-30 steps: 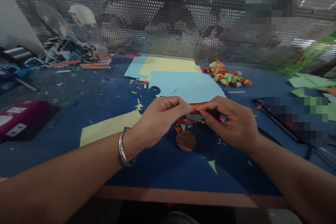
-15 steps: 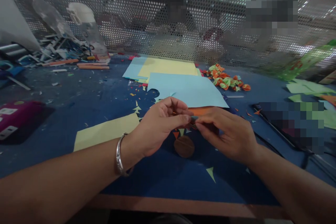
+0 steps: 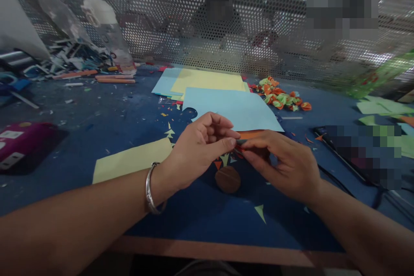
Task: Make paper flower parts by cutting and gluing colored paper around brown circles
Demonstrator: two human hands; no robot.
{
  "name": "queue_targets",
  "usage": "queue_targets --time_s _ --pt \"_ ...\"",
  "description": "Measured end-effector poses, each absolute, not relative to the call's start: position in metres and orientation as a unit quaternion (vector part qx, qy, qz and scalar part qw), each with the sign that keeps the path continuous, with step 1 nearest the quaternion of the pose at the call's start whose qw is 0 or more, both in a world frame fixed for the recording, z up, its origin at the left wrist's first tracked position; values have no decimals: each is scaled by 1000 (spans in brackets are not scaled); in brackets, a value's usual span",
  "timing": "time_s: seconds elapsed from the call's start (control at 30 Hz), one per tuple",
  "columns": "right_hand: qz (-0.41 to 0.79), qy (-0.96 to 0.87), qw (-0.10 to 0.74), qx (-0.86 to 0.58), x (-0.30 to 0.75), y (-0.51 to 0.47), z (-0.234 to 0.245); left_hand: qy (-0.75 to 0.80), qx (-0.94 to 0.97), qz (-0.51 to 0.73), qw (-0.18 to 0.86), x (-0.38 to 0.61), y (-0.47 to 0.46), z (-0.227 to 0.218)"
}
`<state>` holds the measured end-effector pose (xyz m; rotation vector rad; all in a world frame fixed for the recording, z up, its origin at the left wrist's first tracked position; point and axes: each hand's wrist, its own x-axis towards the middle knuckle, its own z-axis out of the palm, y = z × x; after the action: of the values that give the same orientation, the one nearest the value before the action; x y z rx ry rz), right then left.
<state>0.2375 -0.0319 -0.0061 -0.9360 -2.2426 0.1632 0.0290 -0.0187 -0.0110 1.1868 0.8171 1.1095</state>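
Observation:
Between the fingertips of my left hand (image 3: 203,148) and my right hand (image 3: 281,161) is a small piece of paper (image 3: 240,142), blue-grey with some orange at its lower side. Both hands are pinched closed on it, and the fingers hide most of its shape. Just below them lies a round brown disc (image 3: 228,180) on the table. Behind my hands rests a light blue paper sheet (image 3: 229,105), with orange paper (image 3: 252,134) showing under its near edge. A pale yellow strip (image 3: 129,161) lies beyond my left forearm.
Crumpled orange and green paper pieces (image 3: 278,95) are heaped at the back right. A phone (image 3: 352,155) lies on the right, a magenta object (image 3: 26,142) on the left. A bottle (image 3: 111,36) stands before the perforated metal screen (image 3: 155,13). Paper scraps dot the blue table (image 3: 194,224).
Both hands stay pinched on the small paper, with a slight shift of the fingers. The whole view has moved a little; the things on the table lie as before.

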Motion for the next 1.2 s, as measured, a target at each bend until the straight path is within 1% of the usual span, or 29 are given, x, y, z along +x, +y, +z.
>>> queue_targets --time_s 0.17,0.47,0.97,1.1,1.2 --pt "71 -854 344 -384 238 -33 -9 338 526 496 602 30 -19 -12" --pt "102 -834 364 -402 236 -35 -5 339 551 504 572 30 -22 -12" --pt "287 -761 376 -444 233 -31 -10 343 561 517 548 34 -27 -8" --pt "315 -747 380 -445 231 -31 -9 338 585 521 522 34 -29 -9" --pt "305 -749 373 -454 229 -31 -4 334 604 523 500 34 -30 -10"
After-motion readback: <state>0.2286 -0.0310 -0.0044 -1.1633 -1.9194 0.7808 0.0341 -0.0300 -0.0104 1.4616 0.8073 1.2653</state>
